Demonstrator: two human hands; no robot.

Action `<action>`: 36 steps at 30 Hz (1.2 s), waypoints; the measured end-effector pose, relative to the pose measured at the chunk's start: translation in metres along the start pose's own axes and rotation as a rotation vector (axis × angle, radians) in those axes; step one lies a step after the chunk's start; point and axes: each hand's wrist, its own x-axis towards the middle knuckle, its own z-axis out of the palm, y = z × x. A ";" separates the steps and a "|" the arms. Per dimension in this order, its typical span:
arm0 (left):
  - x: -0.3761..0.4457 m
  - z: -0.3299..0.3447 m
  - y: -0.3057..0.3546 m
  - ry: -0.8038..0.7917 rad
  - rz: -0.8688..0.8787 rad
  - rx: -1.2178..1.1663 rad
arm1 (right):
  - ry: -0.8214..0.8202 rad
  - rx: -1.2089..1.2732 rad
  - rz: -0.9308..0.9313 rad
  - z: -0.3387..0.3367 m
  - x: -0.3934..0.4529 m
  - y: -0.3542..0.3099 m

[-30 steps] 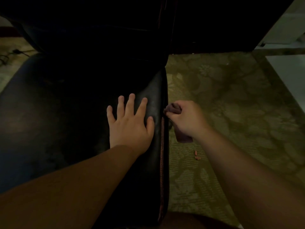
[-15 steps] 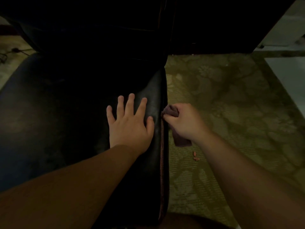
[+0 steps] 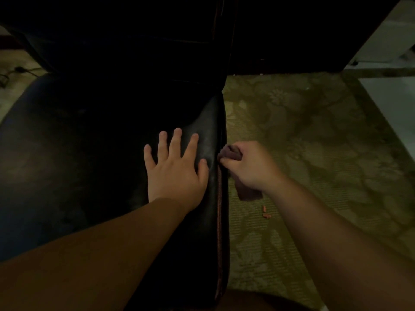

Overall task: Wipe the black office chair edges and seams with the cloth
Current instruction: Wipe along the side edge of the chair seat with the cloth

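The black office chair (image 3: 89, 153) fills the left half of the view, its leather seat dim and its backrest lost in shadow at the top. A reddish stitched seam (image 3: 219, 198) runs down the seat's right edge. My left hand (image 3: 175, 173) lies flat on the seat beside that seam, fingers spread. My right hand (image 3: 249, 167) grips a dark purplish cloth (image 3: 247, 193) and presses its bunched end against the seam at the seat's right edge. The cloth's loose end hangs below my fist.
A green patterned carpet (image 3: 314, 142) covers the floor to the right of the chair. Small orange bits (image 3: 266, 213) lie on it near the seat. White furniture (image 3: 393, 104) stands at the far right. A cable (image 3: 13, 71) lies at the far left.
My right hand with the cloth has slid slightly toward me along the seat's right seam. My left hand has stayed flat on the seat.
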 end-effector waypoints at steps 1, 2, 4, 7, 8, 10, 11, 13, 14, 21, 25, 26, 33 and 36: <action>0.000 0.000 0.000 -0.002 0.004 0.000 | -0.043 -0.003 0.004 -0.001 0.000 0.000; -0.001 0.000 0.000 -0.005 0.009 0.000 | -0.050 0.009 0.008 -0.002 0.000 0.001; -0.001 -0.001 -0.001 -0.011 0.014 -0.004 | 0.015 0.035 0.015 0.000 0.000 0.002; -0.001 0.000 0.000 0.007 0.001 0.005 | -0.043 -0.007 0.013 -0.002 -0.002 -0.002; 0.000 0.001 0.000 0.012 0.001 0.006 | -0.070 -0.011 0.009 -0.002 -0.001 -0.002; 0.000 0.002 0.000 0.013 0.004 0.006 | -0.022 0.007 0.009 -0.002 -0.001 -0.002; 0.000 0.002 0.000 0.014 0.005 0.008 | 0.007 0.022 0.017 -0.002 -0.001 -0.001; 0.000 0.002 0.000 0.016 0.004 0.015 | -0.037 0.023 0.023 -0.004 -0.002 -0.003; -0.001 0.002 0.000 0.017 0.004 0.015 | -0.084 0.013 0.023 -0.005 -0.002 -0.004; 0.000 0.002 -0.001 0.008 0.009 0.010 | -0.110 -0.041 0.002 -0.006 -0.003 -0.006; 0.001 0.003 -0.001 0.014 0.004 0.011 | 0.031 -0.004 0.019 0.000 -0.003 -0.003; 0.001 0.003 0.000 0.018 0.001 0.012 | 0.028 -0.004 0.028 0.001 -0.003 -0.003; 0.000 0.001 0.000 0.011 0.003 0.010 | 0.013 -0.020 0.028 0.002 -0.006 -0.005; 0.000 0.001 0.000 0.006 0.001 0.008 | -0.071 -0.039 0.027 -0.002 -0.007 -0.007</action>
